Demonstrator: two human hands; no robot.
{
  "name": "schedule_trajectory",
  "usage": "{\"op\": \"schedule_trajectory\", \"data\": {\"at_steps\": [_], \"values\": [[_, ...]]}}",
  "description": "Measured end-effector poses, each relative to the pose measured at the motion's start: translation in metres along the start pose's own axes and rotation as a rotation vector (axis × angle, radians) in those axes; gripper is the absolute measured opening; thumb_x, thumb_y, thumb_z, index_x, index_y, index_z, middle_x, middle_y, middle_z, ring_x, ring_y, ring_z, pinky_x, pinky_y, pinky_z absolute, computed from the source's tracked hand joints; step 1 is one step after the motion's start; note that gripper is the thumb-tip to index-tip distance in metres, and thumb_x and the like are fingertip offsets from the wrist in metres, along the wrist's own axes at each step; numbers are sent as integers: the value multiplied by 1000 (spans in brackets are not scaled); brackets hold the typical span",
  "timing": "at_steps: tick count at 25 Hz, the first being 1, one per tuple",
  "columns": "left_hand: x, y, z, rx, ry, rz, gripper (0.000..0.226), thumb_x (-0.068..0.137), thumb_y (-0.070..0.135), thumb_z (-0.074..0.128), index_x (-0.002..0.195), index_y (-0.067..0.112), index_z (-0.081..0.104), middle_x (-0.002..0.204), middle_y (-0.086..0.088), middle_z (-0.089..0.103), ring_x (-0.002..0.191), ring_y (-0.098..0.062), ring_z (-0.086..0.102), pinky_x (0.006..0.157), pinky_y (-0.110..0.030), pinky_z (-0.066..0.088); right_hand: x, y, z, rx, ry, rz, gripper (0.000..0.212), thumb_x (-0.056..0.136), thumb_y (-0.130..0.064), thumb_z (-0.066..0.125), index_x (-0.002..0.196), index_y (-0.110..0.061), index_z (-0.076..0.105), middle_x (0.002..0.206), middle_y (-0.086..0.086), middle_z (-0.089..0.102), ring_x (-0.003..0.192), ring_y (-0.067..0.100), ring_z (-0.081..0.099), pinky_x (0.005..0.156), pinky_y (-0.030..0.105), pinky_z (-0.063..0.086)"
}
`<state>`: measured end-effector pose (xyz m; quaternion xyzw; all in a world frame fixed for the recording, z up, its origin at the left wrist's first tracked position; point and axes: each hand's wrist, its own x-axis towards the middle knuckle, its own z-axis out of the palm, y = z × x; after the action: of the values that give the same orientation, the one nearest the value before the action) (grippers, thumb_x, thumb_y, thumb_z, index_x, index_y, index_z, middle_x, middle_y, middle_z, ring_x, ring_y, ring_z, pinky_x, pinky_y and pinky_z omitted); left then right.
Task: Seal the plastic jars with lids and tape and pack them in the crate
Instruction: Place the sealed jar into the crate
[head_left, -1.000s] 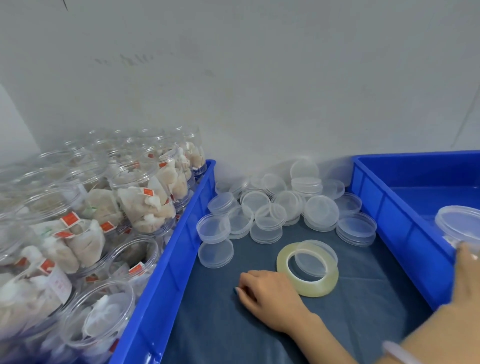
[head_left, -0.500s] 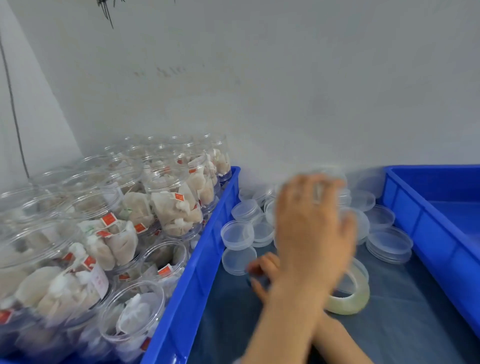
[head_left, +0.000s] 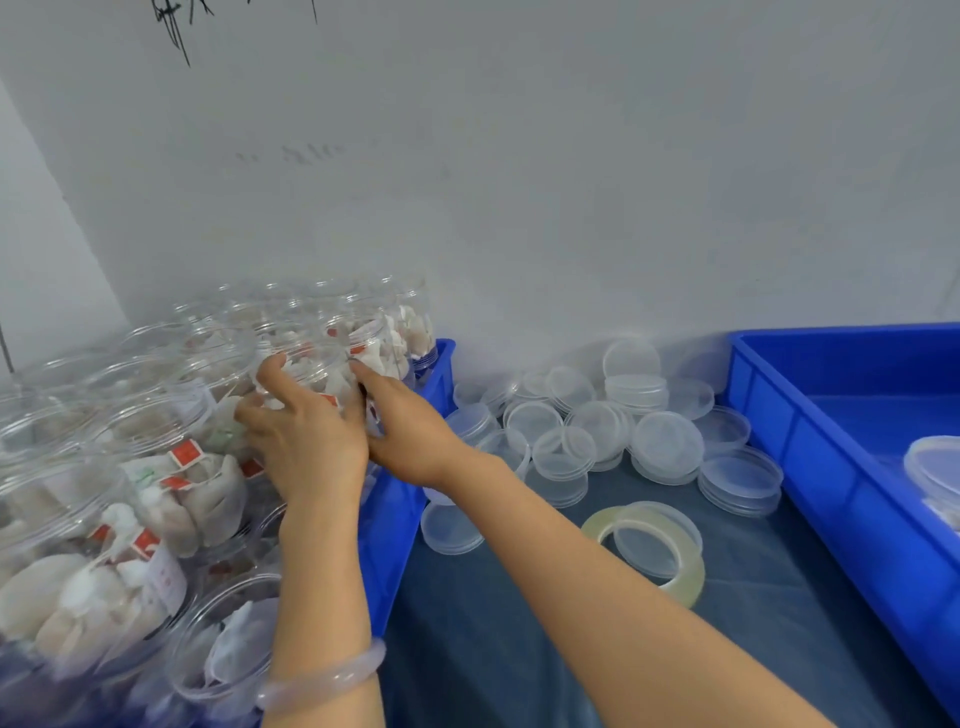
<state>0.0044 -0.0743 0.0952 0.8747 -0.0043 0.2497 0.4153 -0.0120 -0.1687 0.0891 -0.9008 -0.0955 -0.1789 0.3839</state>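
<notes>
Both the left hand (head_left: 306, 441) and right hand (head_left: 410, 431) clasp one clear, open-topped plastic jar of white sachets (head_left: 317, 374) in the left blue crate (head_left: 410, 499). Lift it straight up, clear of neighbouring jars. One tape roll (head_left: 654, 551); roughly twenty loose clear lids (head_left: 665, 441); jar count uncertain.

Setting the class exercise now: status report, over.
Right hand, left hand clasp one unlidded jar. Lids, tape roll lie on mat. Nothing blocking.
</notes>
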Motion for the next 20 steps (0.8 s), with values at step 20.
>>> {"op": "schedule_trajectory", "data": {"at_steps": [20], "values": [[-141, -20, 54, -331, -324, 366, 56, 80, 29, 75, 124, 39, 42, 125, 10, 34, 105, -17, 54, 70, -23, 49, -182, 97, -49, -177, 151, 176, 73, 80, -45, 73, 141, -38, 33, 133, -17, 40, 127, 3, 45, 100, 25, 44]]}}
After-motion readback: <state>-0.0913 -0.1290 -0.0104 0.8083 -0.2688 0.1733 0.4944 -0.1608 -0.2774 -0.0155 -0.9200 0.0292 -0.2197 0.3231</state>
